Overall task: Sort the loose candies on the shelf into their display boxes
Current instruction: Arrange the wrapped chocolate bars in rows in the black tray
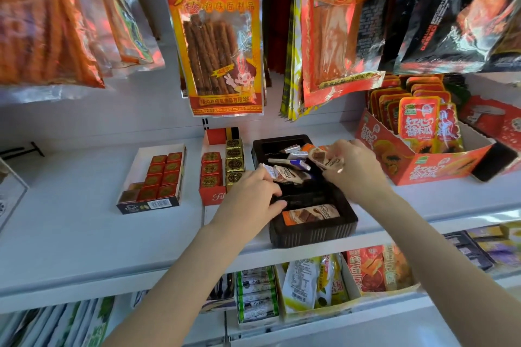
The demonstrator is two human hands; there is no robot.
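Over the black tray [313, 234], both hands [251, 194] [353, 169] pinch wrapped candies [287, 173].

A ribbed dark-brown plastic tray [313, 231] holds white-and-brown wrapped candies [287, 172]. Left of the tray, red foil squares [163, 176] fill a white cardboard box [180, 177]; red and gold foil squares [235, 162] sit nearer it.

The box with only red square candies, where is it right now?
In the head view the red candy box sits on the white shelf, left of the red-and-gold candy box and further left of the dark tray where both hands work.
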